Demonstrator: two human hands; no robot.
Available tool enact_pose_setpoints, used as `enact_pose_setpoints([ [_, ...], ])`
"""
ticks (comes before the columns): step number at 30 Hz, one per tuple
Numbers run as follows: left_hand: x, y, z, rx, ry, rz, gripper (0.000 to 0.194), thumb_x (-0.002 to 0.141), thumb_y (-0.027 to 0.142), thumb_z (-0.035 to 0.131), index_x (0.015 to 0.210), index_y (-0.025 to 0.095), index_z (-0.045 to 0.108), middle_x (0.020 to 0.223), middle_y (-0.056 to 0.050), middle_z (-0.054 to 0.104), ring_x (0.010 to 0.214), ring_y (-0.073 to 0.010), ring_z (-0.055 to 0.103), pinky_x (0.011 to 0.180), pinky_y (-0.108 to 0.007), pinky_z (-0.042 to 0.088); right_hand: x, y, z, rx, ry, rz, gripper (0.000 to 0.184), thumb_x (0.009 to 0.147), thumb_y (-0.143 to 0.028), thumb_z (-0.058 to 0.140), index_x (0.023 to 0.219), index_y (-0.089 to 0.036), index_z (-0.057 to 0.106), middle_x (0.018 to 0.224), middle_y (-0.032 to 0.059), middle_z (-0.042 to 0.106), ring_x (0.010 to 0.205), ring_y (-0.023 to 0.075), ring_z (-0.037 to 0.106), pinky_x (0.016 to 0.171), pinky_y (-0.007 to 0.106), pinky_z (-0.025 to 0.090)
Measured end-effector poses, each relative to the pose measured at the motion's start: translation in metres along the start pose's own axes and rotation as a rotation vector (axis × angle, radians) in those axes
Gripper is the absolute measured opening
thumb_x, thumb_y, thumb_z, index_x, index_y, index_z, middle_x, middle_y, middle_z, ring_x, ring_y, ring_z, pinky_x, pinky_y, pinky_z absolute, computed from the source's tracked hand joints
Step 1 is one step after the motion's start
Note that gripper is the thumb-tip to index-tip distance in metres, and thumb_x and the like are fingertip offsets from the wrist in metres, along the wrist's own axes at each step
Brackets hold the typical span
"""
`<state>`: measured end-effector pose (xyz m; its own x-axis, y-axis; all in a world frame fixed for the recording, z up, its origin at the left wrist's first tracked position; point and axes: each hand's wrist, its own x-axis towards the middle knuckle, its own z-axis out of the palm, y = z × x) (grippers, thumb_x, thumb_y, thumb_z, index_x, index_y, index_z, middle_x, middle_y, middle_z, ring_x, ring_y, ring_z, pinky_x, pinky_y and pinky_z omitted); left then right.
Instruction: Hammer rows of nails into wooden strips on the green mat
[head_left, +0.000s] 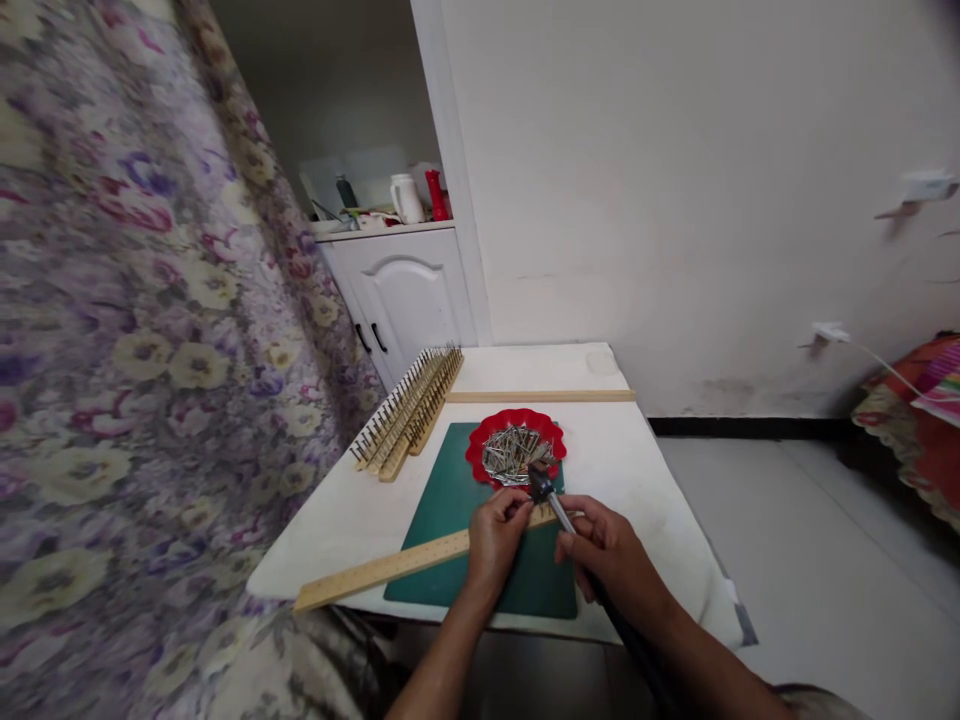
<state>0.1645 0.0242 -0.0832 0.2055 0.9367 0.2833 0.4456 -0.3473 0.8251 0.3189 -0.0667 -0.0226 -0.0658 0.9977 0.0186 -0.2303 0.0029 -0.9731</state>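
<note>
My right hand (611, 560) holds a hammer with a dark head (540, 482) and a shiny metal neck. The hammer's head is over a wooden strip (386, 568), close to my left fingertips. Thumb and fingers of my left hand (495, 540) are pinched together at the strip; what they hold, if anything, is hidden. The strip has rows of small holes and slants across a green mat (442, 500). A few nails appear to stand in it by the hammer head. Just beyond my hands, a red scalloped bowl (474, 455) holds many loose nails (514, 450).
On the white table's (645, 490) left, several wooden strips studded with upright nails (412, 410) lie together. A bare wooden strip (540, 397) crosses the table's far part. A floral curtain (150, 300) hangs at left, and a white cabinet (405, 290) stands behind.
</note>
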Motion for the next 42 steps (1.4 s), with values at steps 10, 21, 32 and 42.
enact_pose_setpoints([
  [10, -0.001, 0.003, 0.000, 0.052, 0.014, 0.016, 0.014, 0.078, 0.025, 0.055, 0.073, 0.017, 0.066, 0.066, 0.002, 0.060, 0.060, -0.0114, 0.051, 0.058, -0.020, 0.036, 0.001, 0.007, 0.006, -0.078, -0.025, 0.014, 0.033, 0.080, -0.024, 0.056, 0.112, -0.017, 0.051, 0.062, -0.0054, 0.060, 0.030, 0.0037, 0.041, 0.030, 0.015, 0.032],
  [21, -0.002, 0.005, -0.001, 0.072, 0.029, 0.017, 0.013, 0.076, 0.019, 0.053, 0.069, 0.016, 0.064, 0.062, 0.003, 0.056, 0.057, -0.0101, 0.047, 0.055, -0.019, 0.032, -0.004, 0.009, 0.009, -0.094, -0.023, 0.043, 0.034, 0.080, -0.025, 0.056, 0.112, -0.018, 0.050, 0.063, -0.0055, 0.060, 0.029, 0.0039, 0.042, 0.030, 0.015, 0.030],
  [32, -0.003, 0.002, -0.001, 0.074, 0.010, 0.018, 0.016, 0.079, 0.027, 0.054, 0.073, 0.017, 0.065, 0.070, 0.000, 0.061, 0.063, -0.0121, 0.053, 0.060, -0.021, 0.037, -0.003, 0.003, 0.005, -0.059, -0.012, 0.012, 0.034, 0.080, -0.031, 0.059, 0.112, -0.018, 0.052, 0.064, -0.0042, 0.060, 0.030, 0.0048, 0.042, 0.031, 0.017, 0.030],
  [42, -0.004, 0.005, -0.004, 0.037, -0.011, 0.042, 0.012, 0.078, 0.023, 0.056, 0.081, 0.018, 0.066, 0.078, -0.001, 0.065, 0.072, -0.0145, 0.058, 0.065, -0.023, 0.042, 0.000, -0.007, -0.008, -0.018, 0.052, -0.036, 0.035, 0.081, -0.032, 0.060, 0.111, -0.016, 0.051, 0.064, -0.0036, 0.060, 0.031, 0.0050, 0.040, 0.033, 0.018, 0.029],
])
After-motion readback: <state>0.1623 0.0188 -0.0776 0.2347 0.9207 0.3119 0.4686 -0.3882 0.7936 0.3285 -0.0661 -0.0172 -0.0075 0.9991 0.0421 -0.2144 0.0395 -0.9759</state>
